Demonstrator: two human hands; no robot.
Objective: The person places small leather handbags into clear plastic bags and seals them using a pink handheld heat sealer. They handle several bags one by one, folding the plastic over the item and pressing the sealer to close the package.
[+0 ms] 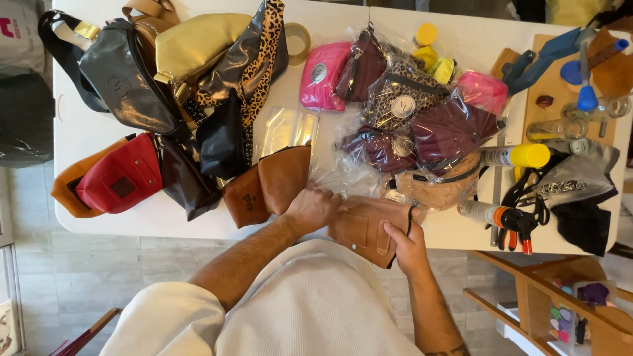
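Holding a tan pouch [366, 227] at the near edge of the white table [105, 217], both hands are clamped on it in the head view. The left hand [312, 207] grips the pouch's left end, fingers curled over its top edge, and the right hand [405, 247] pinches its right side, thumb on the front by a dark cord loop. The pouch is tilted, its near corner hanging past the table edge over the person's white shirt [310, 303].

Just left of the left hand stand 2 more brown pouches [267, 184], touching each other, with a shiny clear bag [287, 128] behind them. Farther left lie a black bag [224, 135], a red pouch [122, 178] on an orange one, a grey bag [122, 76], a gold bag [198, 43] and a leopard strap [260, 59].

Directly beyond the held pouch, crinkled plastic wrap [343, 168] and a heap of wrapped bags crowd the table: a pink one [320, 76], maroon ones [448, 128], a leopard one [399, 95] and a tan one [438, 188], the last almost touching the held pouch.

Right of the right hand lie a spray can with a yellow cap [517, 156], a bottle with an orange collar [484, 212], scissors [521, 231] and dark cloth [583, 194]. A wooden board [547, 86] with blue tools sits at the far right.
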